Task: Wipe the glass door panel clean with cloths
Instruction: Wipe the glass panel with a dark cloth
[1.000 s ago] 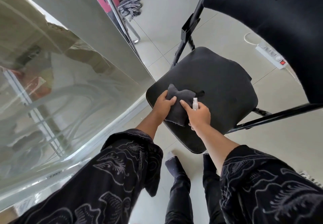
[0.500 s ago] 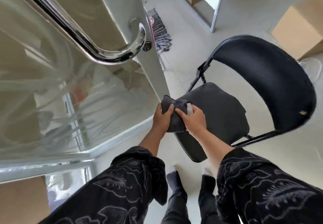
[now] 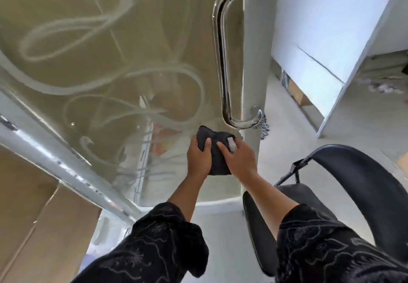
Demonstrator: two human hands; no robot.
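The glass door panel (image 3: 106, 66) fills the left and upper part of the view, streaked with pale looping smears. A dark grey cloth (image 3: 217, 152) is bunched between both hands, just in front of the glass and below the chrome door handle (image 3: 224, 66). My left hand (image 3: 198, 159) grips the cloth's left side. My right hand (image 3: 240, 161) holds its right side together with a small white spray bottle (image 3: 231, 144), whose body is mostly hidden by my fingers.
A black folding chair (image 3: 362, 194) stands close on the right, its seat beside my right forearm. The door's metal frame (image 3: 66, 168) runs diagonally at lower left. A cardboard box (image 3: 297, 93) and white partitions stand further back on the tiled floor.
Both hands lifted the cloth and bottle off the chair seat and carried them up and left to the glass, below the handle. My view swung up from the chair to the door.
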